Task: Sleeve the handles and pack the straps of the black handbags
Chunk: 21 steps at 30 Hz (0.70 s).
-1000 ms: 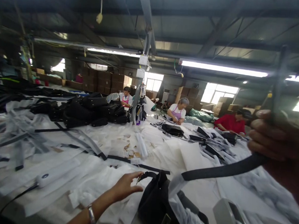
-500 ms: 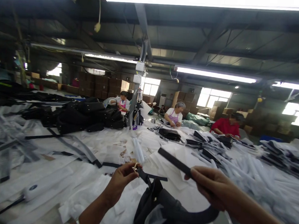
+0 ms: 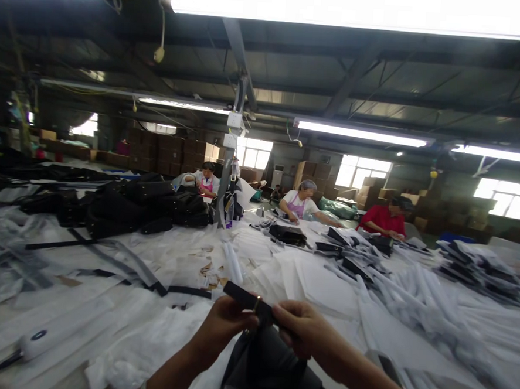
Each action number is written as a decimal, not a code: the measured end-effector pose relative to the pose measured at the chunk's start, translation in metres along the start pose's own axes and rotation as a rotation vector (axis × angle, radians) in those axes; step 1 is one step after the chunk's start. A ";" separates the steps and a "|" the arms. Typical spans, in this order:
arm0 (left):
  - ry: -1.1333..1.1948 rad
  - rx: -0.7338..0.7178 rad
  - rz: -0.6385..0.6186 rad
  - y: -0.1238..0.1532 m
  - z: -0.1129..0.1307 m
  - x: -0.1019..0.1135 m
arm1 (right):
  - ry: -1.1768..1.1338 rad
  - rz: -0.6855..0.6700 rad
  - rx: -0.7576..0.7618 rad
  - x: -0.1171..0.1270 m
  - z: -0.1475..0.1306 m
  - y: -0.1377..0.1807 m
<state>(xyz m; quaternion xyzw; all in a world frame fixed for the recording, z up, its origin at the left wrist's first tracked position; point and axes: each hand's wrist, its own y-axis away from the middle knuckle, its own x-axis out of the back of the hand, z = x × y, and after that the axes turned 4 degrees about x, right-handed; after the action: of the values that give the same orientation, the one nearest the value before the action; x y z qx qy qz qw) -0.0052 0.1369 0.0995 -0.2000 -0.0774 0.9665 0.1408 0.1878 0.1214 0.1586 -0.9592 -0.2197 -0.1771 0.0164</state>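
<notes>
Low in the middle of the head view lies a black bag (image 3: 271,365), partly hidden by my forearms. My left hand (image 3: 226,321) pinches a small gold buckle (image 3: 257,303) above it. A flat black strap (image 3: 240,295) runs through or across this buckle; I cannot tell which. Its end sticks out up and to the left over my left fingers. On the other side of the buckle, my right hand (image 3: 298,326) grips the same strap between thumb and fingers. Both hands are close together, closed, just above the bag.
White wrapping sheets (image 3: 299,273) and loose grey-black straps (image 3: 136,263) cover the table. Black bags (image 3: 136,204) are heaped at the left, wrapped ones (image 3: 480,266) at the right. A post (image 3: 225,180) rises mid-table. Several people sit across, one in a red top (image 3: 381,221).
My right hand has come left and down with the strap, bringing it to the buckle. The strap's end now reaches past the buckle. The view has shifted slightly; one co-worker has stretched out an arm.
</notes>
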 end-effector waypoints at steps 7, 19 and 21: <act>-0.101 -0.074 -0.016 -0.009 -0.009 -0.026 | 0.583 0.402 0.450 -0.015 0.000 -0.002; -0.554 -0.111 -0.105 -0.011 -0.004 -0.051 | -0.091 0.585 0.645 0.027 -0.043 -0.001; -0.585 -0.098 -0.083 -0.010 -0.001 -0.052 | -0.499 0.631 0.659 0.049 -0.061 0.001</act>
<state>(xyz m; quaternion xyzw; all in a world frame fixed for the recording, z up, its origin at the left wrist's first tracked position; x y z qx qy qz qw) 0.0437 0.1306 0.1192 0.0839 -0.1694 0.9717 0.1419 0.2094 0.1342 0.2332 -0.9357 0.0388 0.1491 0.3173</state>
